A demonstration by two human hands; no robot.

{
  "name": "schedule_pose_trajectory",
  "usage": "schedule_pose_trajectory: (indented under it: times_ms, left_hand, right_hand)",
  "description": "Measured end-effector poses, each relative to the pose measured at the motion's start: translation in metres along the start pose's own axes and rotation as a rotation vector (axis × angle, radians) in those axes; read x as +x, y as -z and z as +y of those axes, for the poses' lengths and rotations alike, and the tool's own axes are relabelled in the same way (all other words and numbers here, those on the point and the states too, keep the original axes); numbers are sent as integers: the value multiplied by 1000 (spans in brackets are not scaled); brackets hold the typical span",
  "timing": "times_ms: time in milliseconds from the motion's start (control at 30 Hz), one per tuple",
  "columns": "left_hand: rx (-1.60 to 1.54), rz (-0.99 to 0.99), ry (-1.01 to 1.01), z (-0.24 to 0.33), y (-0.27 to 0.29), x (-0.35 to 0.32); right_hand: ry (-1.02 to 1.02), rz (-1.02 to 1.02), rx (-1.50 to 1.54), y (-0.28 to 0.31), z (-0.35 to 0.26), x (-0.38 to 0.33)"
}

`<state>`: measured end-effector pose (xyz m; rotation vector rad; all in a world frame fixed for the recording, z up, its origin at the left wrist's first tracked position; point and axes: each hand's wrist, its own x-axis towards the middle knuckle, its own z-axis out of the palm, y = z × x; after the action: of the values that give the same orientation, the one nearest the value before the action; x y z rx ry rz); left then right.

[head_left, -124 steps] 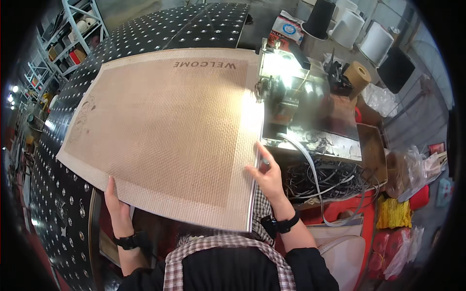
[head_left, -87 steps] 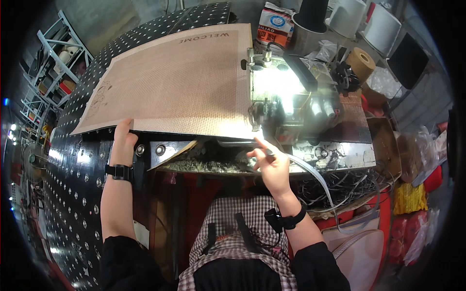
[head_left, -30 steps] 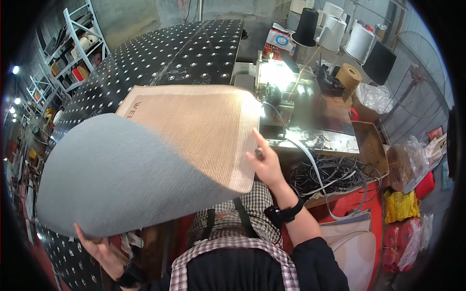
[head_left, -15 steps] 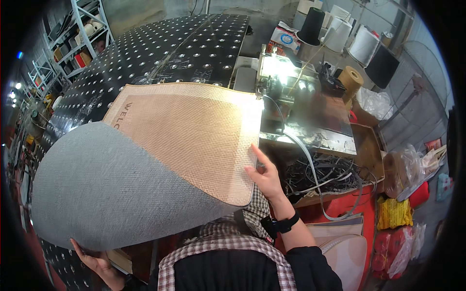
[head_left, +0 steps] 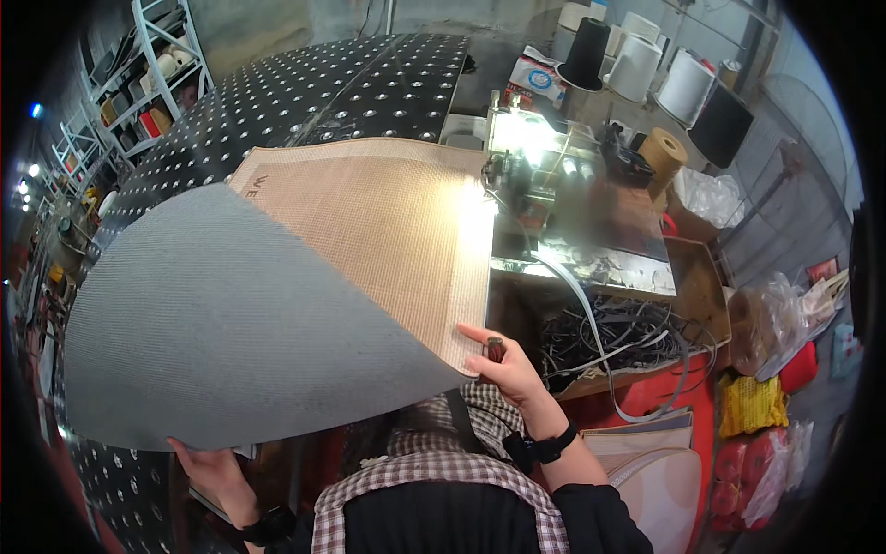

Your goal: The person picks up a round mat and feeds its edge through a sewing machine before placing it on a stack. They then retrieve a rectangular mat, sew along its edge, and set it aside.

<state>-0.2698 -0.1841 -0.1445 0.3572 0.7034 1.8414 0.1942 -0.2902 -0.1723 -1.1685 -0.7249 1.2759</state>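
A tan woven floor mat (head_left: 369, 240) with a paler border lies before me, its near left part folded over so the grey backing (head_left: 221, 323) faces up. Its right edge runs along a brightly lit sewing machine (head_left: 531, 162). At the near right corner, my right hand (head_left: 512, 374) is closed on the mat's edge, thumb and index finger on the tan face. A small dark reddish piece (head_left: 496, 349) shows at that hand; I cannot tell what it is. My left hand (head_left: 220, 482) grips the near edge of the folded part from below, most of its fingers hidden underneath.
A black table with shiny round studs (head_left: 369, 102) stretches behind the mat. Thread cones (head_left: 637, 69) stand at the back right. Dark trimmed strips (head_left: 600, 332) fill a box under the machine, with a pale strip hanging over it. More mats (head_left: 655, 480) lie at my right.
The mat has shifted away from me along the machine, and its grey fold covers more of the tan face. My left hand moved right and forward; my right hand slid nearer to the corner.
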Motion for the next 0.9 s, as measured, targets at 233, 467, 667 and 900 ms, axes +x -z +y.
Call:
schedule_pose_trajectory:
  times_ms: [233,467,667,900]
  left_hand:
    - [94,-608,86,12,8,22]
    - [371,-327,-237,101,0,-14]
    - [627,-395,-200,67,17,-42]
    - [1052,-525,-364,9,-2,-49]
  right_hand:
    - [48,-129,52,-5,-3,-9]
    - [113,-61,33,8,-6,33]
    - [148,-33,22,15,-4,47]
    - [140,-6,85,11,-1,36]
